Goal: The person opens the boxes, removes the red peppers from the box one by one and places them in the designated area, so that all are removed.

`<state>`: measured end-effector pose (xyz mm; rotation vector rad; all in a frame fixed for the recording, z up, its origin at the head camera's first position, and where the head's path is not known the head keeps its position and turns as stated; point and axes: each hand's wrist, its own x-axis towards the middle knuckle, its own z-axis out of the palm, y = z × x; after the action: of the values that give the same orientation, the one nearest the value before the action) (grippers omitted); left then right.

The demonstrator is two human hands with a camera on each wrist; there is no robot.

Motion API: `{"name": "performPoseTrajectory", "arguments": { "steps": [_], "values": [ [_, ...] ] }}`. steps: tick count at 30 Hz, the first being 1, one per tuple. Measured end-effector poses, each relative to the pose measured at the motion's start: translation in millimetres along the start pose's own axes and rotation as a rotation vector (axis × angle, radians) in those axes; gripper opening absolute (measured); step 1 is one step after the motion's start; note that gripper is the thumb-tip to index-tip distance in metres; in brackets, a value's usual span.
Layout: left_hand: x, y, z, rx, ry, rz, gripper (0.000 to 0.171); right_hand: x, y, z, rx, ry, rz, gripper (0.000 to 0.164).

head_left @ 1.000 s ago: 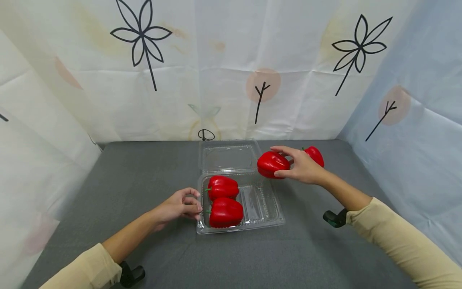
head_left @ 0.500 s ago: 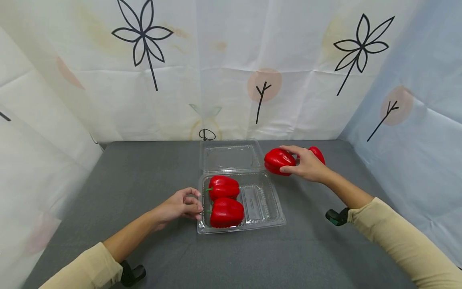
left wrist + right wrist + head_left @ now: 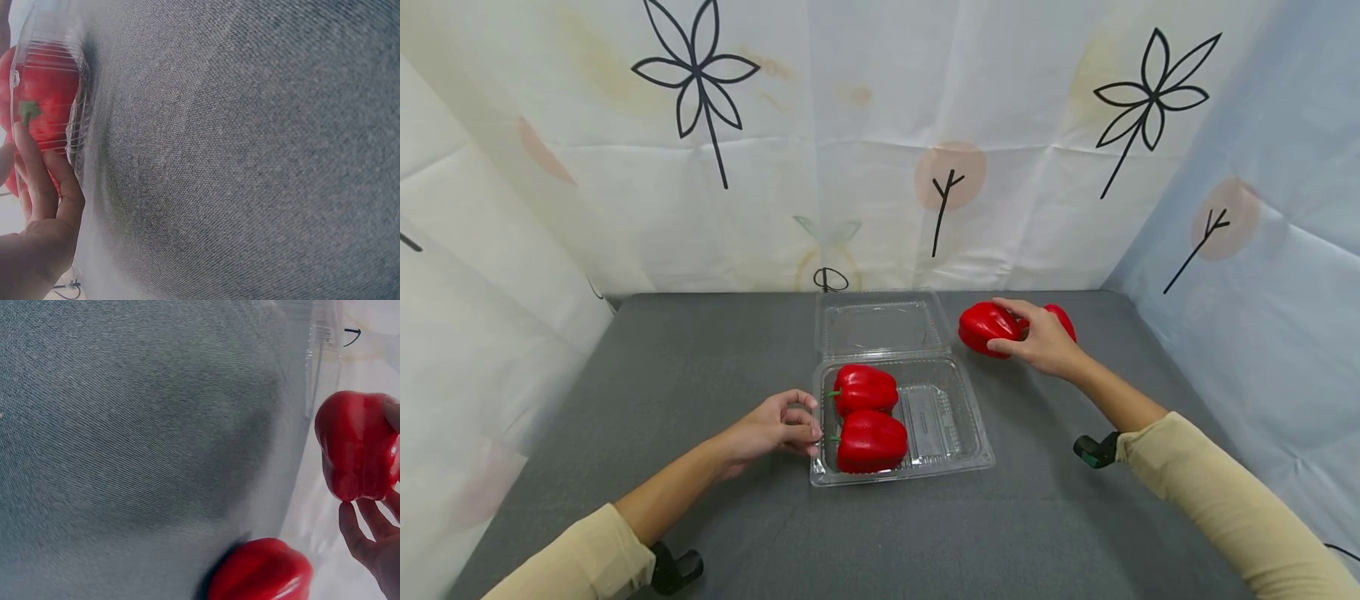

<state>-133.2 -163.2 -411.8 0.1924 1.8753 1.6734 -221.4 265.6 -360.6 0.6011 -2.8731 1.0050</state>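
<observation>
I see a grey table (image 3: 880, 542) walled on three sides by creased pale hangings (image 3: 865, 108), bluish at right, printed with black line flowers (image 3: 696, 71) and peach circles (image 3: 966, 167).

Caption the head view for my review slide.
Right hand grips a red bell pepper; left hand touches an open clear clamshell holding two more.

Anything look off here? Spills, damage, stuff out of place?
Nothing looks spilled or damaged. At most, the clear container sits slightly askew, its front edge slanting. Two red peppers lie side by side in it; a third pepper is in the right grip, and a fourth pepper is on the table.
</observation>
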Motion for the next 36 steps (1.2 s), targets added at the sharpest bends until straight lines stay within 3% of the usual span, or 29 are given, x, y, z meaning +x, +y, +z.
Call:
{"name": "performPoseTrajectory", "arguments": {
  "steps": [7, 21, 36],
  "values": [
    [-0.2, -0.6, 0.5, -0.002, 0.004, -0.001, 0.042, -1, 16, 18, 0.017, 0.090, 0.009, 0.069],
    [1.6, -0.3, 1.9, 0.003, 0.008, -0.005, 0.042, -6, 39, 44, -0.002, 0.135, 0.031, 0.072],
    [2.6, -0.3, 2.0, 0.003, 0.008, -0.010, 0.042, -14, 48, 32, 0.026, 0.063, 0.077, 0.071]
  ]
}}
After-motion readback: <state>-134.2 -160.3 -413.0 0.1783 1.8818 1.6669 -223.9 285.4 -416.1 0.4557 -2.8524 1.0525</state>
